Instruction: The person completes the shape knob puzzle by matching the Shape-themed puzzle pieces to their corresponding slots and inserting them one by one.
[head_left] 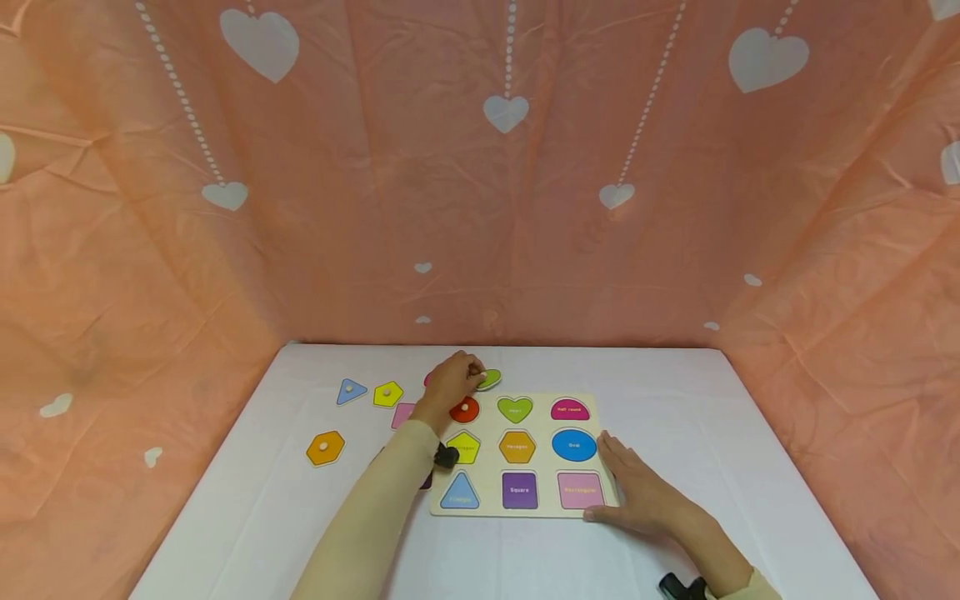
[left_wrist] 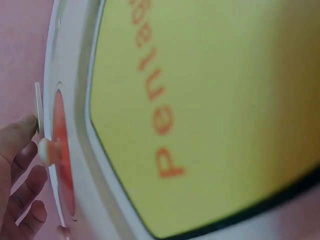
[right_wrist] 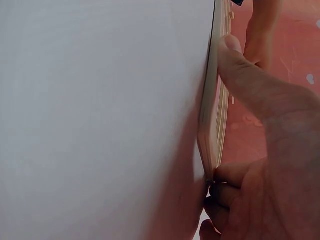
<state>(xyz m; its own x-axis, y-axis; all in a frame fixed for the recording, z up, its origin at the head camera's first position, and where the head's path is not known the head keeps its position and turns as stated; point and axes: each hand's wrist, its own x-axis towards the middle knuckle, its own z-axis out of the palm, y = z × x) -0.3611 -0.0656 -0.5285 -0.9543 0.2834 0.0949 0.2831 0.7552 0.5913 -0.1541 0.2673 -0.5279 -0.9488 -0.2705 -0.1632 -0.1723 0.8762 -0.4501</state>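
Note:
My left hand (head_left: 448, 385) is just beyond the far edge of the puzzle board (head_left: 489, 467), pinching a flat green puzzle piece (head_left: 491, 380) between thumb and fingers. The left wrist view shows this piece (left_wrist: 38, 107) edge-on at the thumb tip. Below that hand, a red knobbed piece (head_left: 467, 410) sits in the board's far left slot, partly covered by the wrist. My right hand (head_left: 643, 493) rests at the board's near right corner, its fingers along the right side and its thumb (right_wrist: 240, 70) against the near edge.
Left of the board lie a blue triangle (head_left: 351, 391), a yellow pentagon (head_left: 388, 395), a pink piece (head_left: 401, 415) and an orange hexagon (head_left: 326, 448). A magenta piece (head_left: 428, 378) shows behind my left hand. A dark piece (head_left: 427, 482) is mostly hidden under the left sleeve.

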